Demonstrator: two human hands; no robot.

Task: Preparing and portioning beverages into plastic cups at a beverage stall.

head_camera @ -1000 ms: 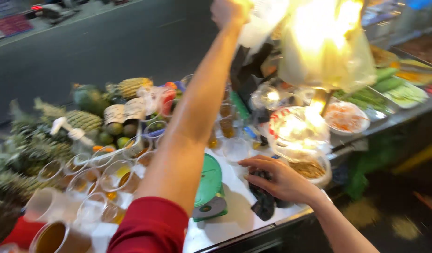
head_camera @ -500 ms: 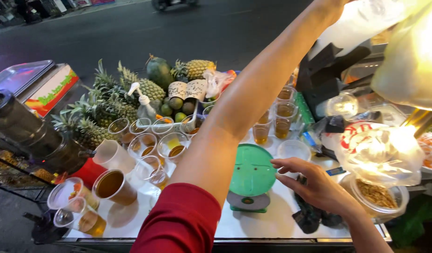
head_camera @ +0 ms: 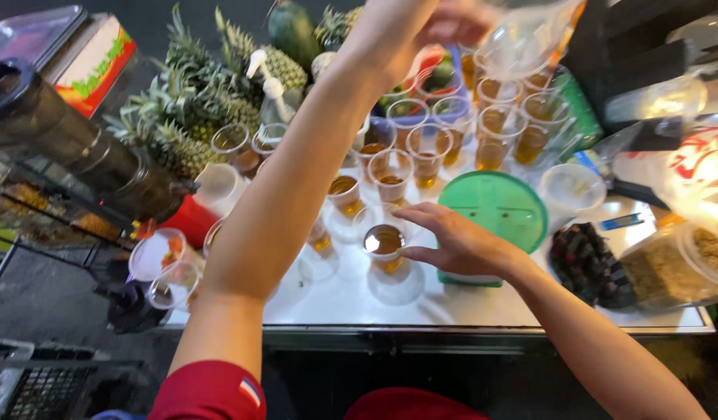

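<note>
Head view, right hand [head_camera: 460, 245]: fingers [head_camera: 421, 214] half spread, curved round the rim of the cup [head_camera: 384, 247], touching it, not closed on it.
Cup: on the desk [head_camera: 483, 299], just left of the green scale [head_camera: 495, 210].
Axis: upright, mouth up, amber liquid inside.
Left hand [head_camera: 444, 19]: raised at a clear bag [head_camera: 530, 35]; grip blurred, cannot tell.
Risk: my left forearm crosses the cups [head_camera: 421, 152] and could tip one; a sideways nudge could spill my cup.

Red short sleeve [head_camera: 207, 391] with small striped patch, bare forearms
</note>
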